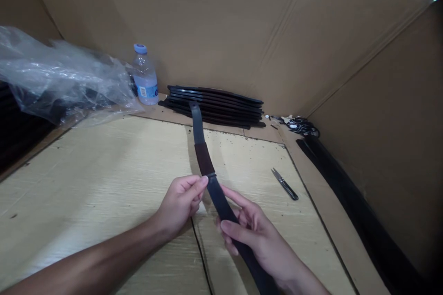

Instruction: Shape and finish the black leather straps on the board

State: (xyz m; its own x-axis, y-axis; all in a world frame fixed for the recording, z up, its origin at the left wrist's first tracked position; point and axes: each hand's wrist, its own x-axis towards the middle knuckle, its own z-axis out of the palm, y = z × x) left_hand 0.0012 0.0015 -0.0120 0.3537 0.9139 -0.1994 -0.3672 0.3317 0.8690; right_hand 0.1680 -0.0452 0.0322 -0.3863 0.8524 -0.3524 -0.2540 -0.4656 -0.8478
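Observation:
A long black strap point(217, 197) with a dark brown band point(204, 159) around part of it runs from the back of the table toward me. My left hand point(183, 200) is closed, its thumb and finger pinching the strap's left edge just below the brown band. From under that hand a thin black cord point(199, 242) hangs down to the bottom of the view; its upper end is hidden. Further down, my right hand point(247, 230) grips the strap, thumb on top and fingers beneath. The strap's near end is out of view.
Small black-handled thread snips point(285, 185) lie on the table at right. Behind are stacked black strips point(221, 108), a water bottle point(145, 75) and a clear plastic bag point(69, 78). Tangled cords point(301, 125) and long black material point(349, 207) line the right, beside cardboard walls point(214, 22).

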